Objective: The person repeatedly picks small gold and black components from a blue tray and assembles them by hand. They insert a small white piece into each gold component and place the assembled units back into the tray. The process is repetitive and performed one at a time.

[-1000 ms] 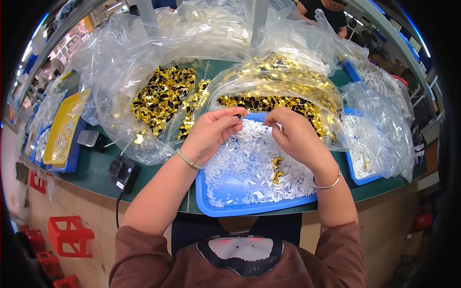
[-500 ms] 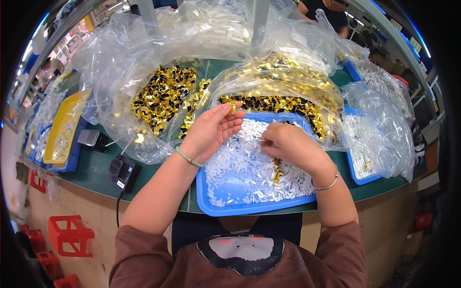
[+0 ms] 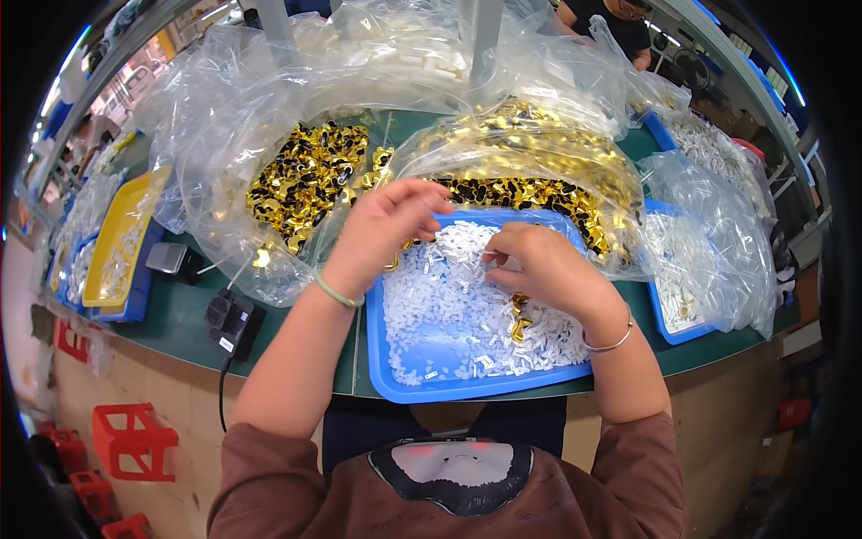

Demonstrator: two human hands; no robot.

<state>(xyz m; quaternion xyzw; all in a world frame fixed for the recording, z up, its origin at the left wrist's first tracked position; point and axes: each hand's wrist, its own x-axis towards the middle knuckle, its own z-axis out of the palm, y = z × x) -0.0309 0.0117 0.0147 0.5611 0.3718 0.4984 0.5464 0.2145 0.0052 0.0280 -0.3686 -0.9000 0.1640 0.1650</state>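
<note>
My left hand (image 3: 382, 225) is over the left rim of the blue tray (image 3: 386, 382), its fingers loosely bent and apart with nothing visible between them. Below its palm are gold pieces (image 3: 392, 261). Over the tray's right side my right hand (image 3: 543, 269) has thumb and fingers drawn together; what they hold, if anything, is hidden. Small white plastic pieces (image 3: 449, 314) fill much of the tray, heaped higher at the far side (image 3: 464, 242). A few curved gold pieces (image 3: 518, 323) lie on them under my right hand.
Clear plastic bags of gold-and-black pieces (image 3: 310, 180) (image 3: 530, 193) lie behind the tray. A black device with a cable (image 3: 232, 323) sits at left, near a yellow tray (image 3: 117, 260). At right stands a blue tray of white parts (image 3: 673, 287). Another person (image 3: 620, 31) is across the table.
My left hand has turned palm-down and shifted slightly left; the gold piece at its fingertips no longer shows there. My right hand has stayed nearly in place.
</note>
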